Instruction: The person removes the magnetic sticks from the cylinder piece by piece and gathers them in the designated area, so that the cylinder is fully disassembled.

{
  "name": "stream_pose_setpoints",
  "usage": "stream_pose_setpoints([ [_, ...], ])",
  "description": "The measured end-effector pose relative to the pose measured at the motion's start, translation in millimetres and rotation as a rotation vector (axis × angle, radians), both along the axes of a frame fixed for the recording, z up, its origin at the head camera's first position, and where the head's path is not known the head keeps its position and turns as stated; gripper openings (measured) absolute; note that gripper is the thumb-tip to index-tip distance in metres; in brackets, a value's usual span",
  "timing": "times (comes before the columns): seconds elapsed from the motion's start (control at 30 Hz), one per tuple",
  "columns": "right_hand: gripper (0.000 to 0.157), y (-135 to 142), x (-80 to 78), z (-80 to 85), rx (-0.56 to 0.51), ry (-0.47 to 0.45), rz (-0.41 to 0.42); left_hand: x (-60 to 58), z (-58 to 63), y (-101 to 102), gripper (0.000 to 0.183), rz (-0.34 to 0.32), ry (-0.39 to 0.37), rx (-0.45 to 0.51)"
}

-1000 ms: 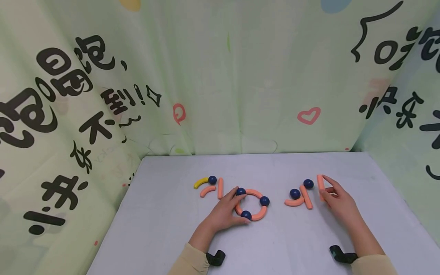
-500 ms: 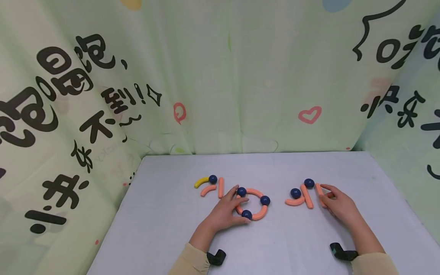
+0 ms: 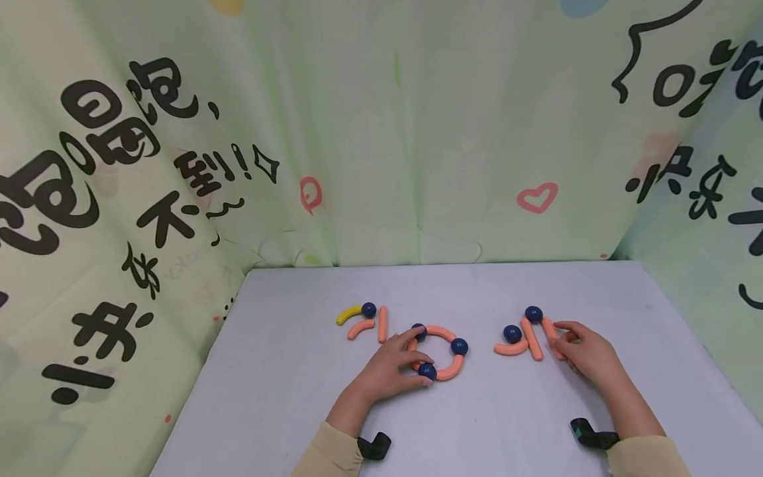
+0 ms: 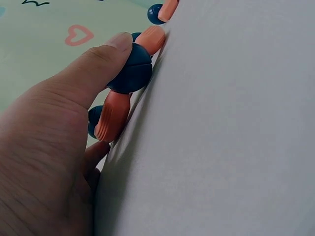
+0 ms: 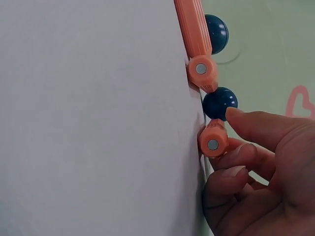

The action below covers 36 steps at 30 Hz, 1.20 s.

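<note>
In the head view my left hand [image 3: 396,368] spans the near side of a ring of curved orange magnetic rods [image 3: 441,332] and blue balls [image 3: 459,346]. Its index finger lies on the top ball, and the thumb presses the bottom ball [image 4: 130,73], seen close in the left wrist view. Toward the right, my right hand [image 3: 590,351] holds a straight orange magnetic rod [image 3: 546,327] between thumb and fingers. That rod's upper end meets a blue ball [image 3: 533,314], which also tops a second straight rod [image 3: 532,339]. A silver disc marks the held rod's end [image 5: 212,144].
Left of the ring lie a yellow curved rod [image 3: 348,315], a blue ball [image 3: 369,310], an orange curved rod [image 3: 360,328] and a straight orange rod [image 3: 383,324]. Beside the right-hand figure are another ball [image 3: 512,334] and curved rod [image 3: 510,349]. A printed curtain [image 3: 369,132] surrounds the white table [image 3: 268,397].
My right hand has brought its straight rod down and leftward, and the rod's top now touches the blue ball. My left index finger has shifted onto the ring's top ball; the ring stays in place.
</note>
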State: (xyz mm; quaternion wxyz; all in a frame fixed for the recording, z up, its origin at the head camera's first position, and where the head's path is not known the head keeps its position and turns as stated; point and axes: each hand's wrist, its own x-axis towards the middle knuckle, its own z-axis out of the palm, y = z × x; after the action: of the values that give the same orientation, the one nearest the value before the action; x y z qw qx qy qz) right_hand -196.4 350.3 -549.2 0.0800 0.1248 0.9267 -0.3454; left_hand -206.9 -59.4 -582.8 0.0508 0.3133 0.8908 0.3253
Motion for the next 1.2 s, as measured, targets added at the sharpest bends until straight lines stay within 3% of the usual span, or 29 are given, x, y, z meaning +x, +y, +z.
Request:
stream_pose_setpoints([
  [0.3,0.056,-7.2,0.6,11.0,0.048,0.106,0.042,-3.2,-1.2,0.5,0.036,-0.045,0.046,-0.068],
  [0.57,0.043,-45.7,6.0,26.4,0.012,0.208,0.219,-3.6,-1.1,1.1,0.036,-0.033,0.016,-0.058],
  [0.73,0.035,-75.0,8.3,19.7,-0.019,0.218,0.391,-3.1,-0.9,0.7,0.037,-0.037,0.025,-0.054],
  [0.87,0.029,-96.2,10.2,13.2,-0.065,0.227,0.482,-3.3,-1.4,0.3,0.040,-0.035,0.025,-0.055],
  [1.2,0.033,-130.2,3.1,3.2,-0.161,0.254,0.597,-5.8,-3.5,-0.2,0.045,-0.044,0.054,-0.064],
])
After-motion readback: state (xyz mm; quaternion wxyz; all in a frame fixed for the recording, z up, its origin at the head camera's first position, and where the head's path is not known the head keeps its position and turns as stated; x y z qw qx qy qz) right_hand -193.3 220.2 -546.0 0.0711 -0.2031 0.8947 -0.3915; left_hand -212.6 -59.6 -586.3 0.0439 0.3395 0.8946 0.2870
